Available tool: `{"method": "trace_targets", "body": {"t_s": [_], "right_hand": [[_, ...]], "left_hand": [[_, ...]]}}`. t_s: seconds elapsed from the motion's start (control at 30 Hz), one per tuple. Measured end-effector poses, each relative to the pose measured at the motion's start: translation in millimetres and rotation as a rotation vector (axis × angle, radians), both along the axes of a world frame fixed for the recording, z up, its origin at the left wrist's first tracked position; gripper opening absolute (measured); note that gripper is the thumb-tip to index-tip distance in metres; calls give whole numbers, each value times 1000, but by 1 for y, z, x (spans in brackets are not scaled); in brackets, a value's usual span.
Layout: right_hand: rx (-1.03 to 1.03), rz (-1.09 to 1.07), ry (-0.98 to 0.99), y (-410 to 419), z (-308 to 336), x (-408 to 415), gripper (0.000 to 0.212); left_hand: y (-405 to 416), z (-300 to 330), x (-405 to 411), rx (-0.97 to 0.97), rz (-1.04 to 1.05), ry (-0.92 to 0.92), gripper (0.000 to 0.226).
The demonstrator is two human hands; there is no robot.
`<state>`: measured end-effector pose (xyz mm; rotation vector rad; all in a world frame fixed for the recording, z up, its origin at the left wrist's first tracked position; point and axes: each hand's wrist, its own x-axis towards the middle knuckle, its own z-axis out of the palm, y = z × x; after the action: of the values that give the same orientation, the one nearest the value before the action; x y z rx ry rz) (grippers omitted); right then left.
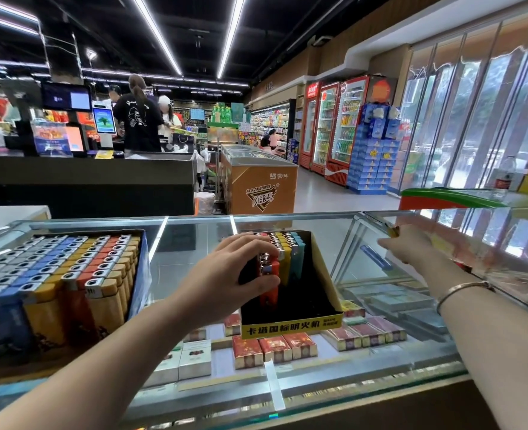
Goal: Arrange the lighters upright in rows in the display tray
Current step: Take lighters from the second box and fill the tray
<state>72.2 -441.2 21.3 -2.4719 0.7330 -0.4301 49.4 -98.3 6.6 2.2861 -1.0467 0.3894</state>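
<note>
Gripping red lighters (268,274), the left hand (241,274) stands them in the display tray (290,327), marked "卡塔国标明火机", on the glass surface (188,262). Yellow and blue lighters (290,259) stand beside them. The right hand (408,243) pinches a yellow lighter (393,231). A freezer (258,184) reads "随变".

A glass counter (194,243) carries a full tray (140,274) of upright lighters at left, a yellow-fronted tray (290,325) in the middle, and one blue lighter (376,257) lying flat at right
</note>
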Motion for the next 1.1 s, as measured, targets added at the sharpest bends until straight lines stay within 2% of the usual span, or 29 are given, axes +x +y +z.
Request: {"method": "trace_targets", "body": {"t_s": [0.13, 0.27, 0.37, 0.43, 0.53, 0.7, 0.9, 1.1], "right_hand": [[-73, 73, 218, 17, 3, 3, 36], [-11, 109, 255, 20, 7, 3, 25], [-142, 140, 333, 21, 8, 2, 17], [-268, 114, 341, 20, 5, 4, 16], [-421, -37, 273, 13, -1, 6, 19], [-501, -255, 258, -14, -4, -4, 26], [-380, -287, 315, -32, -13, -14, 44], [-535, -226, 362, -27, -12, -17, 26]], "left_hand": [[1, 1, 0, 9, -4, 6, 58], [2, 1, -1, 4, -12, 18, 53], [1, 1, -1, -5, -13, 21, 51], [1, 1, -2, -9, -17, 25, 50], [1, 1, -2, -9, -22, 18, 48], [0, 1, 0, -10, -35, 7, 44], [2, -1, 3, -38, -48, -16, 40], [1, -2, 3, -52, -46, -10, 37]]}}
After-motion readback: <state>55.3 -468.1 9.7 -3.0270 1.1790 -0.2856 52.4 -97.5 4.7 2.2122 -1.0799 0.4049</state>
